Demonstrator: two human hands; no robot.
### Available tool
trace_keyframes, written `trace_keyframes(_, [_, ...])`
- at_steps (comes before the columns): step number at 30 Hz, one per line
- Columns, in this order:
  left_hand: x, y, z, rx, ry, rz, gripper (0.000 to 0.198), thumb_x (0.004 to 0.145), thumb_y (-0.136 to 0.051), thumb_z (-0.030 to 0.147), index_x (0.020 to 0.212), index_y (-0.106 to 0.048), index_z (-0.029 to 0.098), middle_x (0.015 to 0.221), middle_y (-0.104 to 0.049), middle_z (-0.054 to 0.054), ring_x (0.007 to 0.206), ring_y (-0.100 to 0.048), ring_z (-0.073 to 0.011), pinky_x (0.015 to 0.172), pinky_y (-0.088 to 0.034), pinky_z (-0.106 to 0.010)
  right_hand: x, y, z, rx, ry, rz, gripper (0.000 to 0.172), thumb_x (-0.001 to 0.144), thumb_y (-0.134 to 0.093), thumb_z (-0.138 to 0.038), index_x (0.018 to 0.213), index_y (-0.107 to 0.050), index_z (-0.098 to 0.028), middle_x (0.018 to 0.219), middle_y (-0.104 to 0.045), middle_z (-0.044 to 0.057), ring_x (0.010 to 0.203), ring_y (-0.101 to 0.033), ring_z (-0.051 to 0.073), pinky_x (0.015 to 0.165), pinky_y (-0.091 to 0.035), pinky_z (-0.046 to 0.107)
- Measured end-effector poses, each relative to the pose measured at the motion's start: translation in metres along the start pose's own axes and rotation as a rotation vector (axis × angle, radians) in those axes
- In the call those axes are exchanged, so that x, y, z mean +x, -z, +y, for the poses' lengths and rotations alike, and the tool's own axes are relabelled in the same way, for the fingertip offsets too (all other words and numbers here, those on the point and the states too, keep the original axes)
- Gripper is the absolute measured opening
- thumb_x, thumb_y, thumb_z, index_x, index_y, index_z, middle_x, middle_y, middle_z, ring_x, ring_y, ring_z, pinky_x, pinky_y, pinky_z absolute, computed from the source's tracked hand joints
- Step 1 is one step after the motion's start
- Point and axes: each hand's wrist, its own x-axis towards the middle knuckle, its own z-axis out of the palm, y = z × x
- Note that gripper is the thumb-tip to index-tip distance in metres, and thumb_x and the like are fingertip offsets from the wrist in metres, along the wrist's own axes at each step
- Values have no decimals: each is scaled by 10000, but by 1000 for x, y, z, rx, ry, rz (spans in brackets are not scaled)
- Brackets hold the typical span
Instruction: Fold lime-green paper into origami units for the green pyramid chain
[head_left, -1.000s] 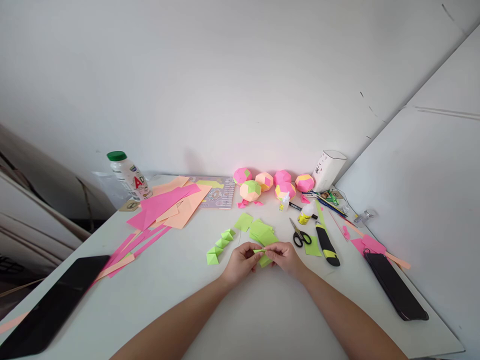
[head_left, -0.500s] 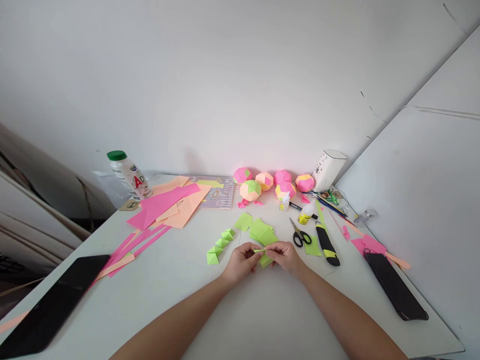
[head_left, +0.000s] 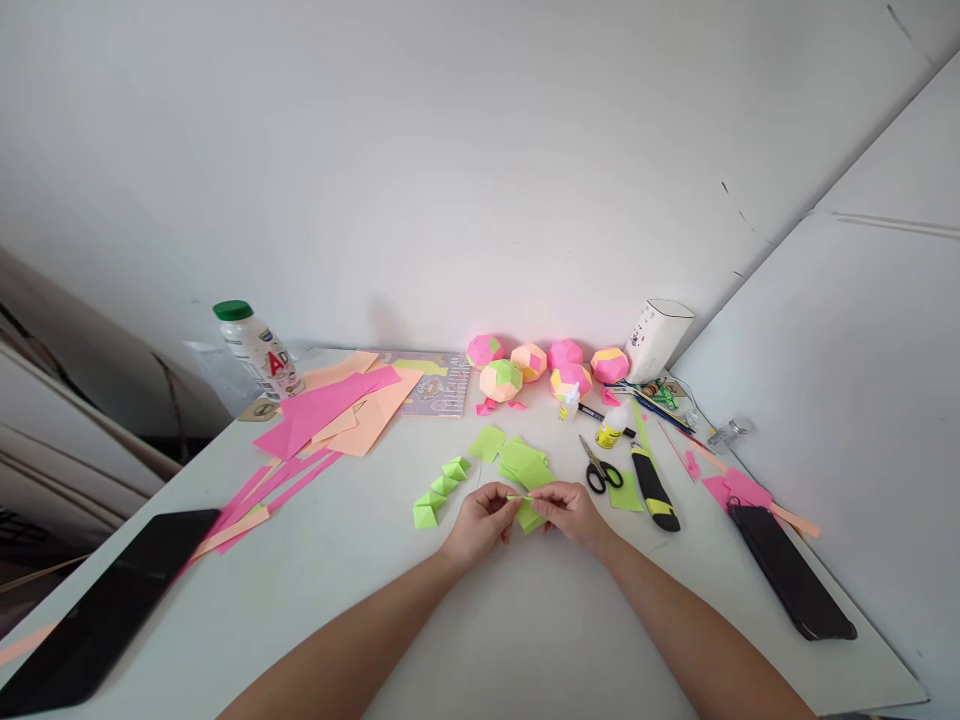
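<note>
From the head view I see both of my operator's hands meeting low at the middle of the white table [head_left: 525,640]. The left hand [head_left: 480,520] and the right hand [head_left: 570,510] are both pinched shut on 1 small piece of green paper [head_left: 529,515], thumbs and forefingers gripping its folded top edge from either side. The paper sits between the 2 hands, just above the tabletop; I cannot tell whether its lower edge touches the surface. Just left of the left hand lies a row of folded green pieces [head_left: 441,490], and just beyond the hands a loose stack of green squares [head_left: 521,455]. To the right of that are scissors [head_left: 600,470], a knife [head_left: 654,490] with a yellow and black handle, and a small glue bottle [head_left: 611,428]. Against the wall stand 6 paper balls [head_left: 529,362] in pink, orange and green. Pink and orange sheets [head_left: 341,405] spread out at the far left beside a bottle [head_left: 259,350] with a green cap. A tablet [head_left: 105,610] lies at the left edge and a phone [head_left: 787,580] at the right.
</note>
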Motion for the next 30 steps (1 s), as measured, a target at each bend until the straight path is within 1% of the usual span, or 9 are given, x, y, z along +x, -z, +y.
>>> trace_keyframes(6, [-1,0,3,-26,-3,14,268,707,-619,413,707,-509,169,431,-432,81,385,-401,-73,399,-388,-207,0,0,0,-1,2,-1,264,717,-662,-368,843,-705,-141,622,-639,16,473,-567,111,439,-503,236])
trace_keyframes(13, [-2,-1,5,-53,-3,37,208,710,-597,356,693,-490,180,424,-441,83,378,-405,-79,400,-383,-210,1,1,7,-2,9,-7,281,725,-654,-382,871,-704,-148,638,-651,22,493,-583,121,456,-517,248])
trace_keyframes(20, [-2,1,3,-102,0,46,159,731,-567,311,699,-473,188,423,-464,76,378,-411,-85,409,-384,-213,1,0,0,45,-13,11,262,709,-669,-371,835,-705,-145,645,-651,22,484,-567,112,432,-497,229])
trace_keyframes(25, [0,3,-1,-138,-23,59,157,743,-563,305,703,-464,189,430,-474,73,377,-416,-85,405,-383,-209,1,0,0,58,-28,20,261,707,-670,-368,835,-700,-143,637,-638,12,473,-551,103,433,-487,226])
trace_keyframes(30, [-2,2,5,-159,-39,69,195,760,-550,350,713,-441,194,450,-474,76,385,-432,-84,417,-375,-204,1,0,0,58,-41,34,284,697,-671,-386,834,-694,-139,643,-636,14,488,-551,106,437,-492,230])
